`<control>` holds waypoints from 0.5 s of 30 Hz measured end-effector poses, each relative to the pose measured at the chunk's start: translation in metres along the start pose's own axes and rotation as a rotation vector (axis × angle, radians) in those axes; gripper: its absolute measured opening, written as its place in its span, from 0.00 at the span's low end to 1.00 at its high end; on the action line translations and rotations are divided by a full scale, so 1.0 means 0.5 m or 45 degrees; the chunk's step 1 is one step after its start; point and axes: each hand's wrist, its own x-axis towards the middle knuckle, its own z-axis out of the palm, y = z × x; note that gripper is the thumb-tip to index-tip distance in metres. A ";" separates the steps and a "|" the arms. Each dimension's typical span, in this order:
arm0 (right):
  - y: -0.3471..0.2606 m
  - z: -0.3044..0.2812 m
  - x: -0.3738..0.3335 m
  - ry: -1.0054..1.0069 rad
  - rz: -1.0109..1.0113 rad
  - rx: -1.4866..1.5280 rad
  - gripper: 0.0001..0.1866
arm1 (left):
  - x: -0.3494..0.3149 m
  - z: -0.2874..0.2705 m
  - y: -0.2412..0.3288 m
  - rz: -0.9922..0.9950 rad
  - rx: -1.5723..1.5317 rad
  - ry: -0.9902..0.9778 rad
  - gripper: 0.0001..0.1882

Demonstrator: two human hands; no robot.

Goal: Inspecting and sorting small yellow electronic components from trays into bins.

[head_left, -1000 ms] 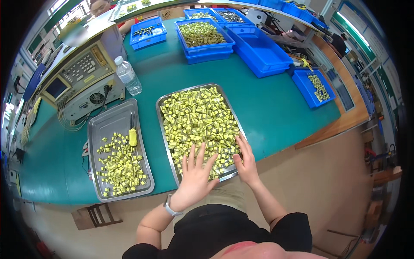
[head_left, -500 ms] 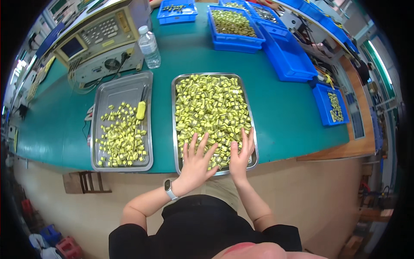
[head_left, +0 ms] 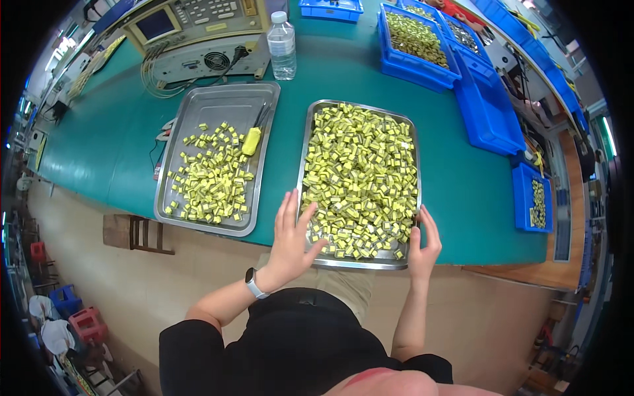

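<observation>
"Report on the hands, please."

"Left hand (head_left: 287,241): fingers spread, at the left edge of a metal tray (head_left: 360,264) near its front corner, thumb reaching in over the floor of it. A watch (head_left: 252,282) sits on that wrist."

"And the right hand (head_left: 424,252)?"

"At the right edge, near the front corner. Fingers extended, thumb apart from them. Whether it grips the rim, I cannot tell from where I stand."

"Position and contents of that tray?"

"At the front edge of the green table (head_left: 462,198). Small yellow blocks (head_left: 360,171) lie loose over most of it, thinner toward its front edge."

"Anything to the left?"

"A second tray (head_left: 231,102), well apart from the hands. Fewer blocks, gathered mostly toward its front edge; a yellow-handled tool (head_left: 251,141) lies by its right edge."

"Beyond that?"

"A water bottle (head_left: 282,49) stands upright behind its back right corner, just beside a machine (head_left: 205,20) with a small screen. Blue bins (head_left: 489,112) stand toward the table's right edge."
</observation>
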 end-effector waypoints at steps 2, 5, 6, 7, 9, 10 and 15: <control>0.038 0.009 0.000 0.014 -0.041 0.155 0.20 | -0.006 0.013 -0.014 -0.073 -0.156 0.038 0.35; 0.072 0.021 -0.003 -0.019 0.005 0.411 0.26 | -0.007 0.025 -0.020 -0.191 -0.429 0.105 0.33; 0.074 0.023 -0.001 0.004 0.106 0.628 0.27 | -0.004 0.030 -0.026 -0.165 -0.415 0.095 0.32; 0.070 0.025 0.005 0.029 0.208 0.842 0.29 | 0.003 0.034 -0.028 -0.137 -0.402 0.087 0.32; 0.082 0.025 0.003 0.022 0.223 0.908 0.31 | 0.012 0.035 -0.024 -0.150 -0.371 0.136 0.30; 0.080 0.025 0.002 0.037 0.307 1.011 0.32 | 0.015 0.037 -0.025 -0.183 -0.410 0.181 0.29; 0.054 0.049 -0.010 -0.042 0.461 0.967 0.31 | 0.044 0.026 -0.049 -0.279 -0.485 0.330 0.25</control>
